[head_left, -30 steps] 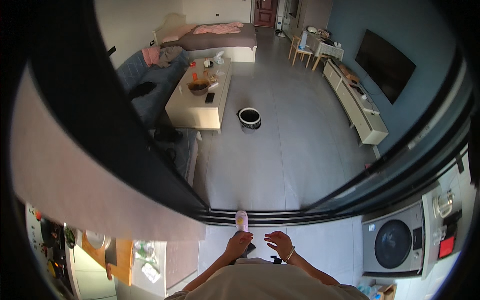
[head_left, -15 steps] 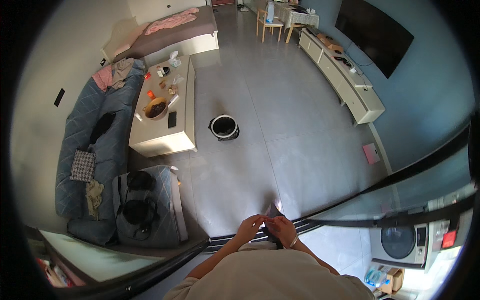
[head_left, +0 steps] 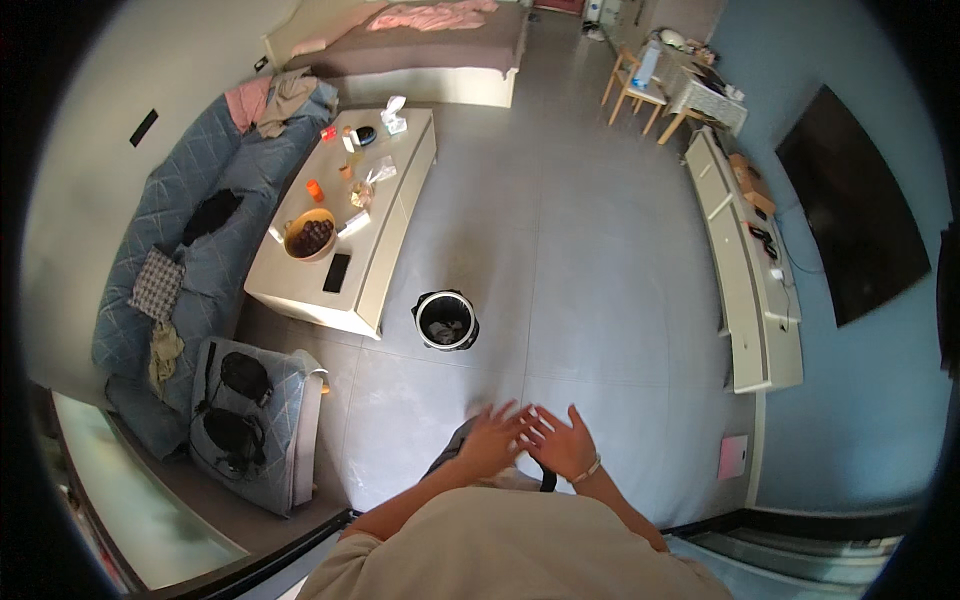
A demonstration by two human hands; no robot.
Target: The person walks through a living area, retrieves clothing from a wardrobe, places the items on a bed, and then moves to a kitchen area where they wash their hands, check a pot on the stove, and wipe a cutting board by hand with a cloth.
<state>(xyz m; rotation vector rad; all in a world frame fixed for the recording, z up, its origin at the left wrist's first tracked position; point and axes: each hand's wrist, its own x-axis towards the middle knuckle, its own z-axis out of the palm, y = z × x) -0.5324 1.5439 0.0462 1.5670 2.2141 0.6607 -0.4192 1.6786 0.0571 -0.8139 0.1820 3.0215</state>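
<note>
In front of my body, my left hand [head_left: 491, 441] is open, its fingers stretched out toward the right. My right hand [head_left: 563, 446], with a light band on the wrist, is open too, fingers spread. The fingertips of both hands come close together or overlap; whether they touch I cannot tell. Nothing shows in either palm. Ahead of the hands, slightly to the left, a trash bin [head_left: 421, 334] with a pale rim and a dark liner stands on the floor, some crumpled stuff inside.
At left, a coffee table [head_left: 362, 300] carries a bowl of dark round fruit [head_left: 311, 236] and a phone [head_left: 337, 273]. Beside it are a blue sofa [head_left: 220, 265] and an ottoman [head_left: 300, 435] with black bags. A TV cabinet [head_left: 740, 310] lines the right wall. A door track crosses below.
I have moved forward past the sliding-door threshold, and the bin is nearer. My hands, earlier drawn together at the fingertips, now have their fingers spread.
</note>
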